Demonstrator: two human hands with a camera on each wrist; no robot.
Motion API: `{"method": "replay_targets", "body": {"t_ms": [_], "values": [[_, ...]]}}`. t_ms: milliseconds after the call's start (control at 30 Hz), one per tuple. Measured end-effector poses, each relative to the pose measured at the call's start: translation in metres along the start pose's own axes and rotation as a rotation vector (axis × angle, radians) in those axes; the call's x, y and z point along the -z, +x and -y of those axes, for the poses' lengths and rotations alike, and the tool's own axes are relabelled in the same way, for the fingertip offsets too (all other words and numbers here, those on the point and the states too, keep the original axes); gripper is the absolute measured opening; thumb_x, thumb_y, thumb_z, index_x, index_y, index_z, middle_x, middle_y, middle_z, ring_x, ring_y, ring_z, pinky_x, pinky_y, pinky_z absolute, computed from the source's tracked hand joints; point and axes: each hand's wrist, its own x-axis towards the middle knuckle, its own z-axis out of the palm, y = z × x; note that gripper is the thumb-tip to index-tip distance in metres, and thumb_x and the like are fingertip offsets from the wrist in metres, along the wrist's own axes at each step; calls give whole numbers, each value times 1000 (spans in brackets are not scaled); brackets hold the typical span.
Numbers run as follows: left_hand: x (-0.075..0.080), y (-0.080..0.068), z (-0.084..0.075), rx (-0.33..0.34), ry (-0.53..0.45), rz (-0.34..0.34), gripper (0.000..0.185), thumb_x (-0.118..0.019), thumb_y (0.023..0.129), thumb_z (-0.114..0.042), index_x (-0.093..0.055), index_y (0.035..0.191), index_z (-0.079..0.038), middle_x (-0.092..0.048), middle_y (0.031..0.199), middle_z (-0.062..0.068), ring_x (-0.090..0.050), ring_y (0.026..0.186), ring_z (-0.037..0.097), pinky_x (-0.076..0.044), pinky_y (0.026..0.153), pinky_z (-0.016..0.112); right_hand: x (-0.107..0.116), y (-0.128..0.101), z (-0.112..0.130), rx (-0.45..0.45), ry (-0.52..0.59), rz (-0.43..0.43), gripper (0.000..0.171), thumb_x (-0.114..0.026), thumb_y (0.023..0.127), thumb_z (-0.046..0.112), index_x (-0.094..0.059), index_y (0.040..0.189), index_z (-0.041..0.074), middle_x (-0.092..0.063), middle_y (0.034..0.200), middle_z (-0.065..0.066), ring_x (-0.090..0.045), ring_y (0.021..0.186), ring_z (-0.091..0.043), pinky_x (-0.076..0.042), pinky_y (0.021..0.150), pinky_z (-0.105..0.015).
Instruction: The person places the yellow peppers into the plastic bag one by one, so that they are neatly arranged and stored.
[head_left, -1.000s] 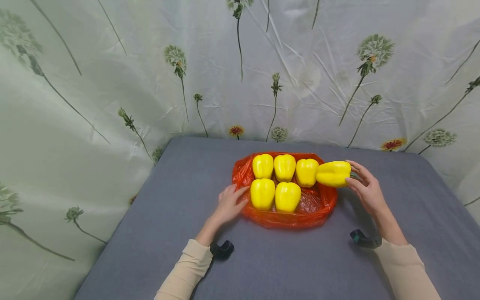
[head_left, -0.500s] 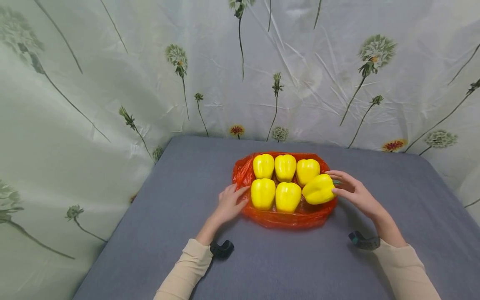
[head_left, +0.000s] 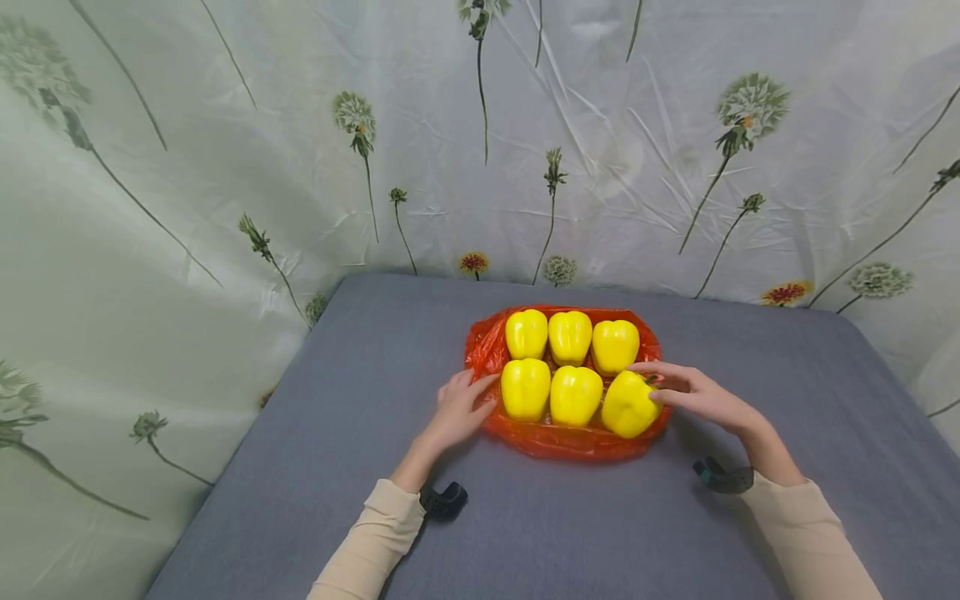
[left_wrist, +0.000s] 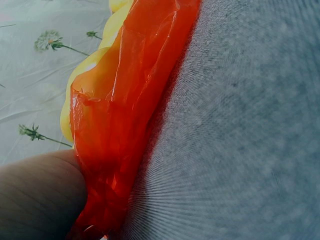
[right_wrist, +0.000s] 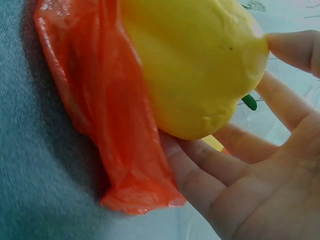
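Several yellow bell peppers sit in two rows in a red plastic bag (head_left: 577,442) with its mouth spread wide. My right hand (head_left: 701,396) grips the front-right bell pepper (head_left: 628,406) by its stem end, thumb and fingers around it. In the right wrist view this pepper (right_wrist: 200,65) lies tilted inside the bag's edge, a green stem (right_wrist: 249,102) showing by the fingers. At the bag's left side my left hand (head_left: 459,410) rests with thumb and forefinger spread at the rim. The left wrist view has its thumb (left_wrist: 42,192) against the red film (left_wrist: 117,110).
A grey cloth (head_left: 360,375) covers the table under the bag. Behind and to the left hangs a pale curtain (head_left: 300,167) printed with dandelions. Dark bands (head_left: 446,500) are worn on both wrists.
My right hand has brought its bell pepper from above the bag's right rim leftward and down to the front-right spot, turning it on the way. The left hand has stayed put.
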Motion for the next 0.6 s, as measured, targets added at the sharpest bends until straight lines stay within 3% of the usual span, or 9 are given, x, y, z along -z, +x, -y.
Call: {"method": "replay_targets", "body": {"t_ms": [33, 167, 300, 400, 600], "values": [[0, 0, 0, 2, 0, 3, 46, -54, 92, -29, -49, 136, -18, -38, 146, 20, -29, 136, 36, -21, 106, 59, -1, 1, 0, 3, 0, 11, 44, -51, 95, 23, -46, 137, 10, -47, 138, -20, -49, 110, -19, -48, 84, -33], [0, -1, -1, -4, 0, 6, 46, -54, 92, -29, -49, 137, -18, -39, 146, 18, -30, 136, 35, -22, 106, 58, -5, 4, -1, 5, -24, 11, 43, -49, 96, 24, -46, 137, 11, -49, 138, -18, -50, 108, -16, -48, 87, -34], [0, -2, -1, -9, 2, 2, 46, -54, 92, -28, -49, 136, -18, -39, 146, 18, -30, 136, 36, -22, 105, 58, -7, 5, 1, 0, -46, 4, 42, -46, 97, 25, -46, 137, 11, -48, 138, -19, -49, 111, -22, -46, 92, -46], [0, -2, -2, -7, -2, -2, 46, -54, 92, -28, -49, 136, -18, -39, 146, 19, -29, 136, 36, -22, 105, 58, -7, 8, 4, -9, -62, 13, 41, -44, 98, 24, -46, 137, 11, -46, 140, -19, -48, 114, -21, -44, 95, -47], [1, -2, -3, -7, -5, -9, 45, -54, 92, -28, -50, 135, -16, -39, 145, 21, -29, 136, 37, -22, 105, 59, -7, 13, 4, 7, -65, 31, 38, -41, 99, 25, -49, 135, 13, -47, 140, -17, -44, 105, 10, -44, 92, -22]]}}
